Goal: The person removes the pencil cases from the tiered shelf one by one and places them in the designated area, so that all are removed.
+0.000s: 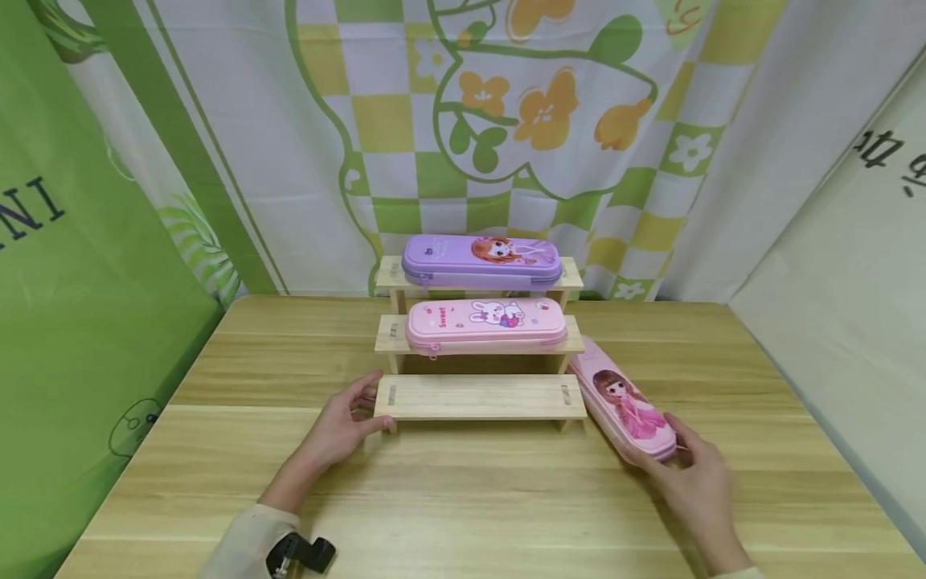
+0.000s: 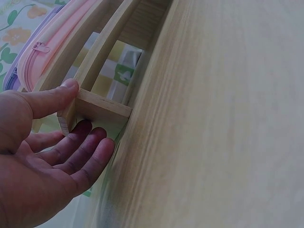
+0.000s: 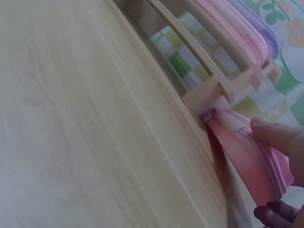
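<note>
A three-tier wooden display rack [image 1: 477,396] stands on the table. My left hand [image 1: 342,426] holds the left end of its lowest step, thumb on the front corner and fingers around the end, as the left wrist view shows. To the right of the rack, my right hand [image 1: 690,474] grips the near end of a pink pencil case [image 1: 604,394] with a doll in a pink dress on its lid. This case lies slanted, its far end beside the rack. A pink bunny pencil case [image 1: 463,322] sits on the middle step, and a purple pencil case [image 1: 448,253] on the top step.
The wooden table [image 1: 463,515] reaches back to a flowered, checkered curtain [image 1: 405,121]. A green cloth [image 1: 72,241] hangs at the left, a pale one [image 1: 854,265] at the right. A black wrist mount [image 1: 300,555] sits on the left sleeve.
</note>
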The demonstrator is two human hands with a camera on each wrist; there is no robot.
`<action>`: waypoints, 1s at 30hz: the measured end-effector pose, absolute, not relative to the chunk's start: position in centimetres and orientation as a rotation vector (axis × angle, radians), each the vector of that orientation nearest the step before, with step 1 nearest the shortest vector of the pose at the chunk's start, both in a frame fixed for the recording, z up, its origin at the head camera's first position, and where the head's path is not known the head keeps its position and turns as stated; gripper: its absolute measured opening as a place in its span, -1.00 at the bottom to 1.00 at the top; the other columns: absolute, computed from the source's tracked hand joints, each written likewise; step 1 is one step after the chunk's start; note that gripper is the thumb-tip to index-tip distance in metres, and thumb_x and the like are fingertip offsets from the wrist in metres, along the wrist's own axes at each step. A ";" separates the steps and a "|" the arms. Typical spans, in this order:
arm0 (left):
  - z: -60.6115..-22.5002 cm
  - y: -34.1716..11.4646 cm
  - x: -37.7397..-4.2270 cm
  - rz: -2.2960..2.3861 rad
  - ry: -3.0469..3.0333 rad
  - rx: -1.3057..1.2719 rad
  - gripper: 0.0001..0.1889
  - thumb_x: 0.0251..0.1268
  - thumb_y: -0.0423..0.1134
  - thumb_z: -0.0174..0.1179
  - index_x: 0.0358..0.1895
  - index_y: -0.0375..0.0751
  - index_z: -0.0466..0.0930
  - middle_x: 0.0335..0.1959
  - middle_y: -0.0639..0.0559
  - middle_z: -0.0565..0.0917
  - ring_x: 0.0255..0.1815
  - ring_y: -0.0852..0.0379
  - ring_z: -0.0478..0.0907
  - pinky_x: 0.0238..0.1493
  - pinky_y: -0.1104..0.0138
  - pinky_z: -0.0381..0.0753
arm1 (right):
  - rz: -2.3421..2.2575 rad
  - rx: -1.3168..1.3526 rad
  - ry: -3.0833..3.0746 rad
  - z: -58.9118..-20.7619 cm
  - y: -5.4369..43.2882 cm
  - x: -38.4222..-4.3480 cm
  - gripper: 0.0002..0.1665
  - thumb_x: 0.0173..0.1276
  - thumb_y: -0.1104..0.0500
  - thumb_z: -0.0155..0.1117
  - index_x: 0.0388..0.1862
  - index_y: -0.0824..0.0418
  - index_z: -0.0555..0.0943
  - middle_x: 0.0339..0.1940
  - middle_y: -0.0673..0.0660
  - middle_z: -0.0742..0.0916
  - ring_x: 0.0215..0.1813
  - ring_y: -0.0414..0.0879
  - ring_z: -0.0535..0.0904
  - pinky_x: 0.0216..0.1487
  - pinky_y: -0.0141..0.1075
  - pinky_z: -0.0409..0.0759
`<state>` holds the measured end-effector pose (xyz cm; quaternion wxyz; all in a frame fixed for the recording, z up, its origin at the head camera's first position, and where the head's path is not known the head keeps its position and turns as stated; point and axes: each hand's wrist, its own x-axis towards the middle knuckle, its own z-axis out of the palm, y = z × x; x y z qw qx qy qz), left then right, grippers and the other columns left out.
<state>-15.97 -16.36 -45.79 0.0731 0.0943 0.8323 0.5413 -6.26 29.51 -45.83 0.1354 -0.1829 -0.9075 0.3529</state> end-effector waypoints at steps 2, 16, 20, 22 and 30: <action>-45.8 -16.4 -16.0 1.625 2.502 0.286 -0.14 0.15 -0.40 0.44 0.52 -0.38 0.20 0.06 -0.24 0.58 0.06 -0.08 0.58 0.15 0.18 0.64 | 1.021 -0.497 -2.631 -45.8 29.0 -6.3 0.03 -0.04 -0.02 0.71 0.39 0.29 0.49 -0.02 0.37 0.67 -0.15 0.01 0.59 -0.28 -0.52 0.41; -45.8 -16.4 -15.9 1.629 2.494 0.287 -0.16 0.18 -0.42 0.42 0.51 -0.41 0.20 0.07 -0.24 0.59 0.04 -0.07 0.58 0.11 0.19 0.64 | 1.188 -0.443 -2.607 -46.1 25.6 -7.1 -0.01 0.00 -0.05 0.69 0.36 0.29 0.48 -0.13 0.29 0.74 -0.34 -0.38 0.57 -0.31 -0.54 0.57; -45.8 -16.4 -16.0 1.628 2.488 0.279 -0.16 0.18 -0.42 0.42 0.52 -0.40 0.19 0.06 -0.23 0.59 0.05 -0.06 0.58 0.10 0.21 0.64 | 1.180 -0.424 -2.617 -46.0 25.0 -7.3 -0.03 0.02 0.00 0.69 0.35 0.33 0.47 -0.15 0.29 0.72 -0.33 -0.35 0.57 -0.30 -0.53 0.58; -45.8 -16.4 -16.0 1.628 2.489 0.282 -0.16 0.18 -0.41 0.42 0.52 -0.40 0.20 0.07 -0.23 0.59 0.05 -0.05 0.58 0.09 0.23 0.64 | 1.187 -0.432 -2.629 -46.0 25.0 -7.4 -0.03 0.03 -0.01 0.68 0.36 0.33 0.46 -0.14 0.29 0.71 -0.32 -0.32 0.57 -0.30 -0.53 0.58; -45.6 -16.5 -15.9 1.616 2.511 0.299 -0.15 0.17 -0.40 0.43 0.52 -0.38 0.21 0.08 -0.24 0.59 0.02 -0.01 0.58 0.04 0.29 0.65 | 1.149 -0.412 -2.646 -44.1 25.7 -8.4 -0.08 0.08 -0.01 0.65 0.34 0.35 0.49 -0.02 0.38 0.68 -0.12 0.07 0.66 -0.24 -0.58 0.51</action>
